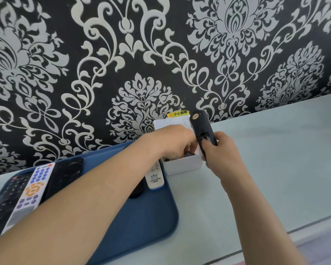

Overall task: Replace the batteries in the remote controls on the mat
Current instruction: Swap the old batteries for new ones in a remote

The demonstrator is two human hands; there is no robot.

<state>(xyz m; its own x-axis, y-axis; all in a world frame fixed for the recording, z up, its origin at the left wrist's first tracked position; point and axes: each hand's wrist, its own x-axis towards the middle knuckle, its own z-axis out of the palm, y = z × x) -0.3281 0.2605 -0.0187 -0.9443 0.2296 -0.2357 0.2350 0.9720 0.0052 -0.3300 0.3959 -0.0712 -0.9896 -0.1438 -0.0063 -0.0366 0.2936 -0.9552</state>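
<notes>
1. Black remote (pixel 201 129) is up off the bench (pixel 266 169), held upright and gripped low by my right hand (pixel 223 152). Its back faces me and the battery bay looks open, but it is too dark inside to read.
2. My left hand (pixel 175 143) dips into the white box (pixel 183 165) at the bench's back edge, just beside the far right corner of the blue mat (pixel 141 222). Its fingers curl down over something dark. I cannot tell whether they pinch it.
3. On the mat lie a white remote (pixel 154 176) near that corner, and a colour-keyed remote (pixel 32 190) and a dark remote (pixel 65 175) toward the left edge.
4. My read: I am fetching a cell for the held remote.
5. The next move calls for a clean pinch on one cell. It must be turned to match the bay's polarity and seated while the right hand keeps the remote steady.
</notes>
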